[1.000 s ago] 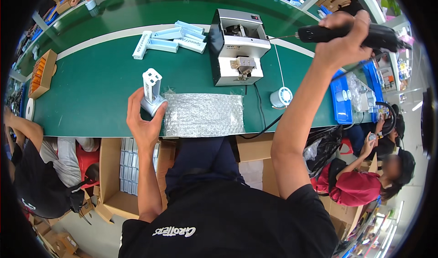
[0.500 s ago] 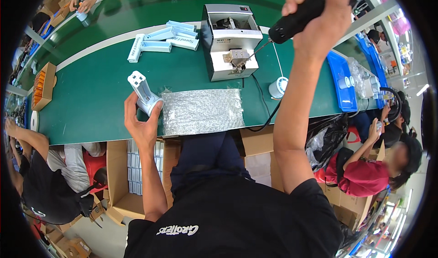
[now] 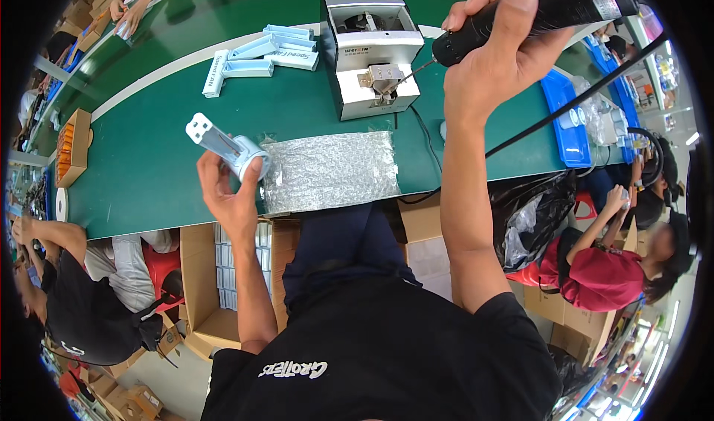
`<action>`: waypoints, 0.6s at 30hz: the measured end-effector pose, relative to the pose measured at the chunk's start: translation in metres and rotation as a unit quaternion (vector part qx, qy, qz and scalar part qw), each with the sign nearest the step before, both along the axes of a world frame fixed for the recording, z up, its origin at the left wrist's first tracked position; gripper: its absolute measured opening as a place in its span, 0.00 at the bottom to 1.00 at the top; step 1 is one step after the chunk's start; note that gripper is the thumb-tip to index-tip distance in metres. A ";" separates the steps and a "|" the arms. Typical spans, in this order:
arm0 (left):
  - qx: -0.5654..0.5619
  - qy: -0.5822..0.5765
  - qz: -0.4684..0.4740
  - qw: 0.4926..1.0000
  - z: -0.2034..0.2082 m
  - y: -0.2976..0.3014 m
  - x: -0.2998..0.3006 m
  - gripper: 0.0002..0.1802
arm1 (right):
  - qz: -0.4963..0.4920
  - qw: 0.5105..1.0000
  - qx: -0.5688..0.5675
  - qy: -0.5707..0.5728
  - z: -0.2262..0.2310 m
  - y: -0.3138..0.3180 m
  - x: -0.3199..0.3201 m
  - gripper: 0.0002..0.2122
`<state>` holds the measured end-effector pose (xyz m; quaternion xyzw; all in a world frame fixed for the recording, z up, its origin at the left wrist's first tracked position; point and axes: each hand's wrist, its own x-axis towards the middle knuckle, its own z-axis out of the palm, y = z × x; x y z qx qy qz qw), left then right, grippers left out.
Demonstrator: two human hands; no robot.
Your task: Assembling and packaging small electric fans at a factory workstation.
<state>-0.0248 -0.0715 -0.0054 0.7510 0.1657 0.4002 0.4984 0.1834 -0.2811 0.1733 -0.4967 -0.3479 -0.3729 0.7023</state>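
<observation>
Housing of light blue plastic (image 3: 229, 152) sits in the person's left hand (image 3: 232, 201), just left of a sheet of bubble wrap (image 3: 331, 172) that lies along the near edge of the green table (image 3: 149, 135). From where I stand, thumb and fingers are clamped around its round end, while the long part tilts toward the far left, its square-holed tip (image 3: 199, 128) pointing away from the body.

The right hand (image 3: 494, 68), raised on the right, is wrapped firmly around a black power screwdriver (image 3: 573, 8). The slim bit (image 3: 424, 68) slants down to the left and ends at the metal bracket (image 3: 385, 75) on a grey and black machine (image 3: 372, 47); whether it touches anything there, I cannot tell. A black cable (image 3: 580, 97) stretches off to the right of that forearm.

Farther back, left of the machine, light blue handle-shaped pieces (image 3: 271, 47) lie in a loose group. At the table's left end stands a cardboard box (image 3: 80, 149) of orange things (image 3: 65, 146), and a white roll (image 3: 61, 204) sits nearer the edge. Over on the right, a blue tray (image 3: 576, 155) holds light blue cups (image 3: 571, 117). Below the near edge, left of the person's legs, an open carton (image 3: 198, 261) holds rows of light blue pieces (image 3: 227, 278)
</observation>
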 end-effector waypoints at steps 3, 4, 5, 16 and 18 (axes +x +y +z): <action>-0.070 -0.042 -0.102 0.991 0.013 -0.030 0.009 0.27 | 0.030 0.997 0.057 -0.044 -0.009 0.001 0.011 0.17; 0.005 0.013 -0.103 0.995 0.019 -0.038 0.013 0.27 | -0.006 0.996 0.045 -0.071 -0.010 0.000 0.012 0.17; -0.001 0.012 -0.106 0.994 0.017 -0.048 0.021 0.29 | -0.006 0.997 0.045 -0.070 -0.011 0.001 0.010 0.17; 0.004 0.051 -0.157 0.986 -0.001 -0.061 0.047 0.32 | 0.001 0.990 0.020 0.138 0.014 0.015 -0.020 0.18; 0.012 0.047 -0.165 0.985 0.002 -0.063 0.049 0.32 | 0.055 0.993 0.020 0.099 0.015 0.013 -0.016 0.18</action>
